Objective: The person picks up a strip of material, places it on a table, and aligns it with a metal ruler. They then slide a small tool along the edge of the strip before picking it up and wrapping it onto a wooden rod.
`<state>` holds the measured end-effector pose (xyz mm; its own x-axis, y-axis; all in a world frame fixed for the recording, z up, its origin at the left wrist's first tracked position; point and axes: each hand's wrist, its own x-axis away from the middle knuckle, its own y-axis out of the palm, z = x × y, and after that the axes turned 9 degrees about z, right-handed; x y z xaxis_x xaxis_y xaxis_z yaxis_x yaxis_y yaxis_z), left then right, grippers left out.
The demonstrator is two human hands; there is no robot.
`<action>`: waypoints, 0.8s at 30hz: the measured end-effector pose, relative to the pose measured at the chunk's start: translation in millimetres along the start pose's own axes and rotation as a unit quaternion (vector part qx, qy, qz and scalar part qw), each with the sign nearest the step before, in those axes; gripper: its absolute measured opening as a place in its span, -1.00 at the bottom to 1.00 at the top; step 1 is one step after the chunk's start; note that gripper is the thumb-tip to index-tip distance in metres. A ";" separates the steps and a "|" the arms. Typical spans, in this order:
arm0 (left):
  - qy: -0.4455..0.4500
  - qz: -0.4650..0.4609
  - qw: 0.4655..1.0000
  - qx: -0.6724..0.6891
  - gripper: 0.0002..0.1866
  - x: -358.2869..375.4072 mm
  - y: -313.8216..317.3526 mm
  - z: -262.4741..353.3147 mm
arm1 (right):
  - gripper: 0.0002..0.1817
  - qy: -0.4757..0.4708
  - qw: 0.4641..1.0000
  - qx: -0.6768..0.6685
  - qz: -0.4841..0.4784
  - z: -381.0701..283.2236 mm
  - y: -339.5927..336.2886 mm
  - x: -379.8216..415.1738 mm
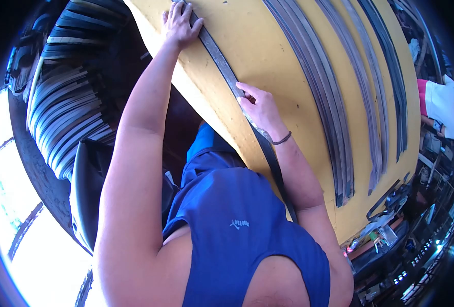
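Note:
A long, narrow dark strip [218,57] lies along the near edge of a yellow table [298,153] and trails down past my right forearm. At its far end my left hand [182,24] rests flat on the strip and the tabletop, fingers spread. Farther down, my right hand [260,106] is curled with index finger and thumb closed at the strip's edge. A dark band circles that wrist. Just below the hand, the strip has a shiny, worn-looking patch.
Several bundles of similar long strips [321,82] lie across the table to the right. Many curved strips [66,120] hang at the left. A person in a white garment [442,105] is at the far right. Tools and clutter [385,235] sit beyond the table's lower right edge.

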<state>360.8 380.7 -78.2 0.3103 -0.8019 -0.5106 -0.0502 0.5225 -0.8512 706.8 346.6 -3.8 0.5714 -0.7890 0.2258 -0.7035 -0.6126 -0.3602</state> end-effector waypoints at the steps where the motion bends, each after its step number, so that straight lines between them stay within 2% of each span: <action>1: -0.006 -0.002 1.000 0.003 -0.28 0.0 -1.8 3.0 | -0.59 -0.003 1.000 0.002 0.004 1.3 1.0 -0.6; 6: -0.040 0.015 0.998 0.054 -0.29 -0.2 -17.4 15.8 | -0.61 0.009 1.000 0.007 0.025 1.1 4.6 0.0; 8: 0.017 0.023 0.993 0.116 -0.30 13.9 -27.8 32.0 | -0.61 0.009 0.999 0.021 0.033 -7.9 2.7 2.5; 9: 0.128 -0.035 0.981 0.144 -0.28 23.7 -47.1 49.0 | -0.62 0.012 0.999 0.029 0.037 -11.4 1.8 2.3; 10: 0.237 -0.042 0.944 0.224 -0.25 43.5 -58.6 67.1 | -0.60 0.013 0.999 0.030 0.042 -11.9 2.4 1.1; 12: 0.331 -0.245 0.875 0.253 -0.17 65.2 -110.2 104.6 | -0.58 0.016 0.998 0.034 0.041 -9.9 5.1 0.7; 13: 0.365 -0.261 0.862 0.238 -0.10 77.3 -108.8 105.5 | -0.59 0.024 0.998 0.031 0.045 -11.6 5.2 1.1; 15: 0.382 -0.301 0.844 0.227 -0.08 67.2 -103.2 91.3 | -0.62 0.037 0.998 0.025 0.051 -15.0 4.4 0.5; 18: 0.394 -0.277 0.856 0.188 -0.07 40.5 -88.9 55.1 | -0.61 0.049 0.998 0.018 0.047 -9.8 5.5 0.5; 20: 0.402 -0.264 0.869 0.116 -0.07 13.4 -76.9 19.5 | -0.60 0.054 0.997 0.029 0.053 -12.6 5.8 1.6; 24: 0.333 -0.188 0.917 0.115 -0.15 -37.9 -43.8 -49.3 | -0.58 0.079 0.995 0.052 0.039 -19.4 2.5 3.4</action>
<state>304.4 373.9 -27.7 -0.3872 -0.8972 -0.2123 0.1660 0.1586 -0.9733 698.8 341.4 13.6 0.4380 -0.8363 0.3298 -0.6910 -0.5479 -0.4715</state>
